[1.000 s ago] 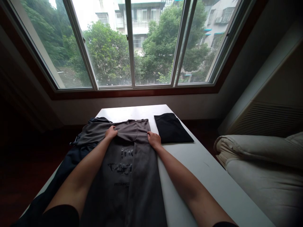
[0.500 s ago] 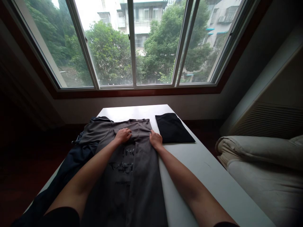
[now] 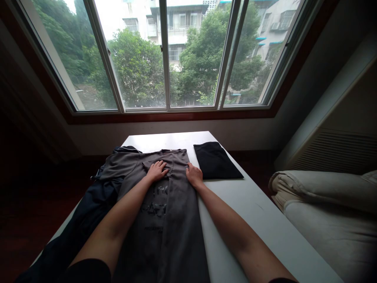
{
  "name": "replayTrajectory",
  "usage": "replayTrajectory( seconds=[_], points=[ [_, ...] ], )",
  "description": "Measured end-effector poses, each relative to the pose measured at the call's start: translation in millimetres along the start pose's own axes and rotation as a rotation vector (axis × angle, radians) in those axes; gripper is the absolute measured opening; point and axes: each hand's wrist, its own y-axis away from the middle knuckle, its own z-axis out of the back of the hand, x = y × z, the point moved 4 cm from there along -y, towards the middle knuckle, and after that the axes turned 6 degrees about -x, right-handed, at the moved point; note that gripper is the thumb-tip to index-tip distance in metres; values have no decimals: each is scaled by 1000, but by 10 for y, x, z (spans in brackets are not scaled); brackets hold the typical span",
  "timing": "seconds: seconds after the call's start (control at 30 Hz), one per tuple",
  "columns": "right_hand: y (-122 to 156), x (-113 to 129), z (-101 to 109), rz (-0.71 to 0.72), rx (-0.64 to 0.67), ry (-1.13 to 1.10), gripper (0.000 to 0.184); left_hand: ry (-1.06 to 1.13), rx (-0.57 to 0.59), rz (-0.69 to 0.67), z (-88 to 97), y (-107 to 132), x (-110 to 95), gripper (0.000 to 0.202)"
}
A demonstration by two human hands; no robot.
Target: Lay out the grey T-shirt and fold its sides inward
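A grey T-shirt [image 3: 165, 220] with dark print lies lengthwise on the white table [image 3: 253, 212], its right side folded over the middle. My left hand [image 3: 157, 171] lies flat on the upper chest of the shirt, fingers spread, pressing a folded sleeve. My right hand [image 3: 194, 174] rests on the shirt's right edge near the shoulder, fingers curled down on the cloth. Right of it lies a folded black garment [image 3: 215, 161].
A dark navy garment [image 3: 85, 208] hangs over the table's left edge under the grey shirt. A pale sofa or cushion [image 3: 324, 204] stands at the right. A wide window [image 3: 167, 55] and a wall close off the far end.
My left hand has carried the left sleeve inward to the shirt's middle and now lies flat on it. My right hand has barely moved.
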Motion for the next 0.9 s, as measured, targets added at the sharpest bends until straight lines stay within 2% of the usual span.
replayTrajectory(
  seconds=[0.07,0.17,0.23,0.3,0.4,0.5,0.6,0.7,0.8,0.9],
  points=[
    [-4,-10,-7,4,0,-7,38,-4,-76,-7,36,59,-40,57],
    [-17,-28,-35,17,-10,-19,36,-13,-267,8,178,204,-69,47],
    [-28,-41,-60,23,-18,-25,35,-24,-389,110,304,340,-18,45],
    [-36,-51,-84,26,-23,-29,35,-46,-453,274,412,498,81,46],
    [-40,-56,-107,27,-27,-27,35,-64,-381,425,463,712,216,47],
    [-36,-55,-110,23,-26,-23,36,-70,-304,423,420,855,275,49],
    [-28,-60,-102,26,-17,-30,39,-22,-314,390,362,914,296,50],
    [-22,-79,-91,45,-8,-55,40,172,-347,311,310,892,308,47],
    [-19,-101,-83,73,-4,-91,40,539,-403,227,273,833,325,43],
    [-16,-110,-77,85,6,-114,40,848,-430,209,236,783,334,44]
  ],
)
